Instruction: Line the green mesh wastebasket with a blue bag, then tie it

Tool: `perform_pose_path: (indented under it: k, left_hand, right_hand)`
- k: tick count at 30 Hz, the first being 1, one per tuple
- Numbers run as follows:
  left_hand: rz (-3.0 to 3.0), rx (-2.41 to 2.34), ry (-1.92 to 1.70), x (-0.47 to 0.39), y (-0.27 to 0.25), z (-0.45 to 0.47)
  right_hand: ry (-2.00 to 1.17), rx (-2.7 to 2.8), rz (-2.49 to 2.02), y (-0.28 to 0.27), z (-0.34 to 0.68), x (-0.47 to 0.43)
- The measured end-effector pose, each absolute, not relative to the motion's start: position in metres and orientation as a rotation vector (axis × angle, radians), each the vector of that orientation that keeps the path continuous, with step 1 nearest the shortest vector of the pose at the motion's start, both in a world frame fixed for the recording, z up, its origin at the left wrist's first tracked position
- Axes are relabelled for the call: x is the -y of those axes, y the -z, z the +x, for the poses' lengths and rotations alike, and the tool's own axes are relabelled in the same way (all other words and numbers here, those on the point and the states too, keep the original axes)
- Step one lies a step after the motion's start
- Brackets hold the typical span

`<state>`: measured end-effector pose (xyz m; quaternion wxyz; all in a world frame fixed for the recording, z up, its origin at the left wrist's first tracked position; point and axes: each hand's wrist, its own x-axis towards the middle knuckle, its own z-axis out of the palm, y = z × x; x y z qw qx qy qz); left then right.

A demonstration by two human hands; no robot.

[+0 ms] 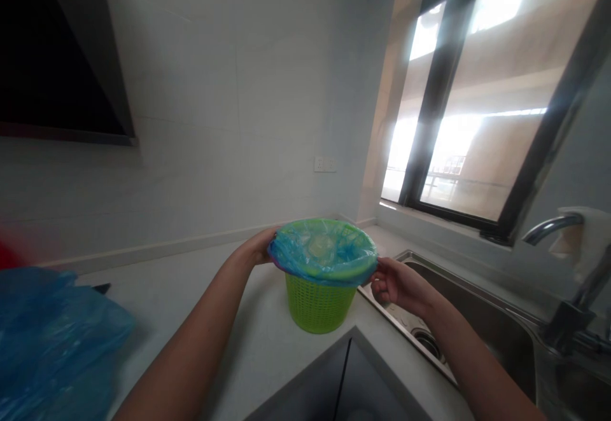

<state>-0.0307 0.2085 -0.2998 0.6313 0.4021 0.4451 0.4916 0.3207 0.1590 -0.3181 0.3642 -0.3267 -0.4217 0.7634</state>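
A green plastic basket with perforated walls stands upright on the white countertop. A thin blue plastic bag lines it, with its edge folded outward over the rim all round. My left hand is at the left side of the rim, its fingers partly hidden behind the bag. At the right side, my right hand pinches the bag's edge between thumb and fingers, the other fingers curled.
A crumpled blue plastic bag lies on the counter at the left. Right of the basket is a steel sink with a faucet. A dark panel is in front, a window at upper right, a range hood at upper left.
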Motion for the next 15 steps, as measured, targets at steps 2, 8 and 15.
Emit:
perform_pose_path:
  k: [2, 8, 15]
  left_hand:
    - [0.919, -1.020, -1.117, -0.210, 0.299, -0.032]
    - [0.910, -1.085, -1.138, -0.200, 0.302, -0.035]
    - [1.024, -1.289, -1.265, -0.192, 0.297, -0.035]
  right_hand:
    - [-1.905, 1.032, -0.832, 0.319, 0.318, -0.160]
    - [-1.575, 1.028, -0.917, 0.316, 0.311, -0.165]
    - [-1.446, 0.974, -0.896, 0.302, 0.299, -0.171]
